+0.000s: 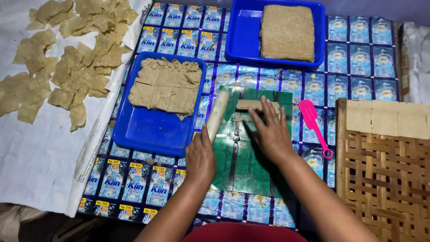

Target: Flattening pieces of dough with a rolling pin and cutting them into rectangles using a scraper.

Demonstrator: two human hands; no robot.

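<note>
— What did the left hand (200, 157) have?

— It was closed around the near end of a pale rolling pin (217, 114), which lay slanting away from the person along the left edge of a green mat (244, 166).

— And the right hand (270, 130)?

— Open, fingers spread flat, pressing on a small slab of dough (251, 105) at the far end of that mat. The slab sat just right of the pin's far tip; whether they touched, I could not tell.

— What lay around them?

— A blue tray (152, 130) just left of the pin held squares of cut, flattened dough (165, 85). A second blue tray (244, 42) farther back carried a thick grainy block (287, 32). A pink spatula (315, 125) rested to the right of the mat, near the right hand but apart from it.

— Anything further out?

— Thin ragged pieces (67, 58) were spread over a white sheet (40, 157) at far left, and a woven rack (385, 175) on the right bore flat pale sheets (387, 117). The worktop (358, 67) was covered with shiny blue printed wrappers.
</note>
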